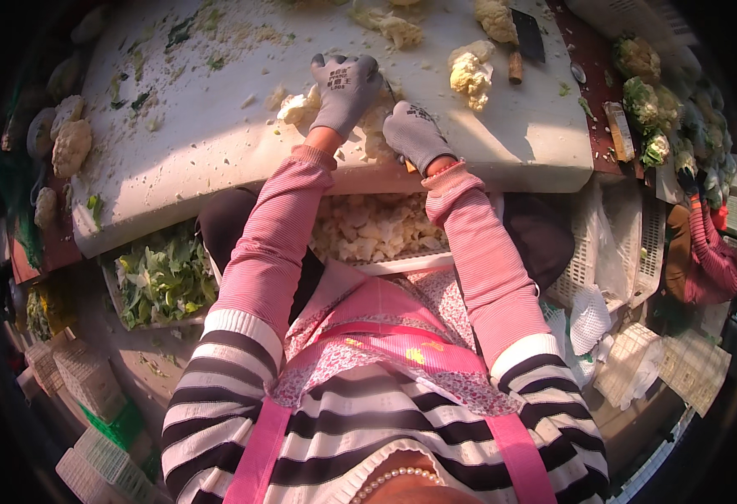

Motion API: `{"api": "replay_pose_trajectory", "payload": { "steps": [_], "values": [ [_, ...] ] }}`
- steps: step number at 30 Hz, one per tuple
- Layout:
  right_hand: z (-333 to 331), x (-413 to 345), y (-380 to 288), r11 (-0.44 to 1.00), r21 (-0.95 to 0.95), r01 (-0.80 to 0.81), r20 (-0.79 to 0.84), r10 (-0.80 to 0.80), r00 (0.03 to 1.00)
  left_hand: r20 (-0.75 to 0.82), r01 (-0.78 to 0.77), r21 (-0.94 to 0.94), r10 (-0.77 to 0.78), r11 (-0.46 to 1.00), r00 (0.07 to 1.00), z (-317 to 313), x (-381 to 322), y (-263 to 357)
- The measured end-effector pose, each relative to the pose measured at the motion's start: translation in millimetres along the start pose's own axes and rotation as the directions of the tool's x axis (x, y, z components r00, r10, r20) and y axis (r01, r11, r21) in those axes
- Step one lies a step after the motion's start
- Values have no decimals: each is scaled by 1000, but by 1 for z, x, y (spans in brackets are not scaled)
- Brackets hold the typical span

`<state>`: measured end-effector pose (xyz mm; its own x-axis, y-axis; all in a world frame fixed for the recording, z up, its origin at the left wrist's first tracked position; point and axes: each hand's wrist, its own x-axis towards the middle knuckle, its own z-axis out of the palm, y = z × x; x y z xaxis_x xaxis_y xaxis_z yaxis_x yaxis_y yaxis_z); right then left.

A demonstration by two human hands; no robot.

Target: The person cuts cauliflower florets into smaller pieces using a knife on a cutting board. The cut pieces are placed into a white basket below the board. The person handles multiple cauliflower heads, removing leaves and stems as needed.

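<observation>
My left hand (346,88), in a grey coated work glove, lies over pieces of cauliflower (299,107) near the front of a white work board. Its fingers are partly bent, and what lies beneath the palm is hidden. Beside it on the right, my right hand (416,132), gloved alike, is closed around a small knife (410,166); a bit of orange handle shows below the fist and a thin dark blade points up toward the left hand. A cauliflower chunk (469,79) sits further right, close to a cleaver (528,38) with a wooden handle.
Below the edge of the board (217,189), a crate (400,264) holds cut florets and another (116,296) holds green leaves. Cauliflower heads (72,148) stand at the left, more (642,104) at the right. White crates (586,239) are at the right. A co-worker's sleeve (709,252) shows far right.
</observation>
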<state>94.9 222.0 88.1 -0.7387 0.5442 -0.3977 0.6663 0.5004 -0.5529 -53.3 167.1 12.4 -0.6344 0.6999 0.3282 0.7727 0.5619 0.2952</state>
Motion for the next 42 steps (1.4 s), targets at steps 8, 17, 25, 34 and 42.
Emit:
{"api": "replay_pose_trajectory", "payload": {
  "steps": [8,17,25,34,42],
  "values": [
    [7,-15,6,983,76,-167,69,162,984,-68,-57,-80,52,995,996,0,-11,1],
    [-58,9,38,963,176,204,-136,-181,974,-566,78,-361,-285,929,773,-72,-9,-79],
    [-24,166,4,948,211,238,45,-253,966,-338,330,-267,-408,906,848,-40,-69,-99],
    [2,53,57,761,644,73,150,-219,964,-52,-98,-538,83,837,995,-44,-104,9],
    [-29,-50,103,795,606,2,291,-224,930,-362,-222,-305,103,926,926,-58,-94,9]
  ]
}}
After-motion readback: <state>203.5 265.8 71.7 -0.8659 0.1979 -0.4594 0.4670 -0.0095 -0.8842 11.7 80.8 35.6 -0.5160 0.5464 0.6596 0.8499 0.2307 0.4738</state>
